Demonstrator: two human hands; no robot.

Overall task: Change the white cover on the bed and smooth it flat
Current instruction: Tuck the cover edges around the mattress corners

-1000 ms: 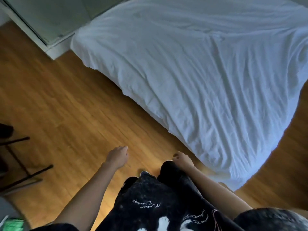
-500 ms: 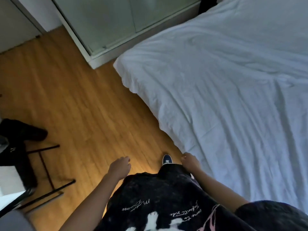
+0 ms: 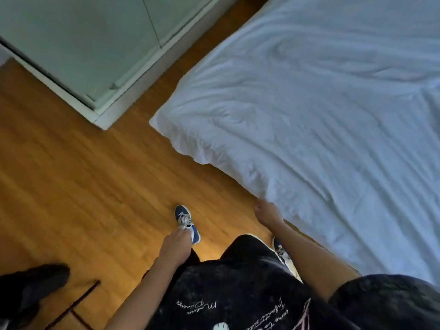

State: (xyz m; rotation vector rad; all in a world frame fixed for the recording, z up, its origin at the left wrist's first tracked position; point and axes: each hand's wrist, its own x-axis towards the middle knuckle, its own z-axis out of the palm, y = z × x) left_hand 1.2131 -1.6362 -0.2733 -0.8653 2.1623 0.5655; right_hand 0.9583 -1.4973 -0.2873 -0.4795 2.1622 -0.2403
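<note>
The white cover (image 3: 309, 115) lies spread over the bed on the right, creased, with a ridge running across its upper right. Its near corner (image 3: 162, 120) hangs over the wooden floor. My right hand (image 3: 267, 213) hangs loosely curled right at the cover's hanging side edge and holds nothing that I can see. My left hand (image 3: 176, 244) hangs relaxed over the floor, apart from the bed, fingers pointing down and holding nothing.
A pale wardrobe (image 3: 83, 44) with a white plinth stands at the upper left, a narrow strip of floor between it and the bed. Wooden floor (image 3: 71, 186) stretches to the left. A black chair frame (image 3: 76, 303) and dark cloth (image 3: 35, 282) sit bottom left. My blue shoe (image 3: 185, 222) steps forward.
I have walked along the bed's side toward its wardrobe corner, which now sits closer. Both hands still hang free; the right one has come up against the cover's edge.
</note>
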